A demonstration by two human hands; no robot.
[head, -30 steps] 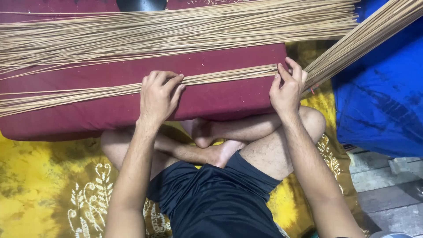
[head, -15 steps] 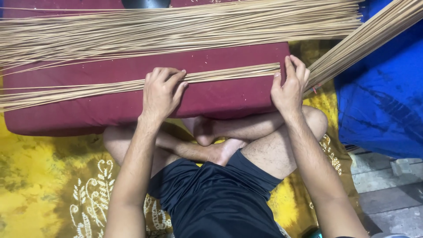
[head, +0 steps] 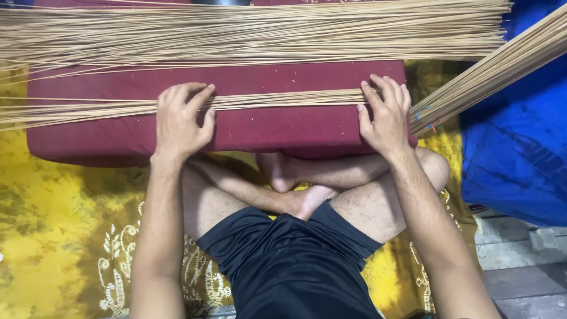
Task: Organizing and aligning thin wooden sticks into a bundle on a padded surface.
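A dark red cushion (head: 277,127) lies across in front of my crossed legs. A thin row of long tan sticks (head: 283,99) runs left to right over it. My left hand (head: 180,121) rests palm down on this row, fingers spread. My right hand (head: 384,115) presses flat on the row's right end at the cushion's edge. A much wider layer of the same sticks (head: 248,32) covers the cushion's far half. Neither hand grips anything.
Another bundle of sticks (head: 496,71) slants up to the right over a blue cloth (head: 514,153). A yellow patterned cloth (head: 53,236) covers the floor under me. Bare grey floor (head: 520,260) shows at the lower right.
Both hands stay pressed on the thin row of sticks. They have shifted slightly along it. The sticks look the same.
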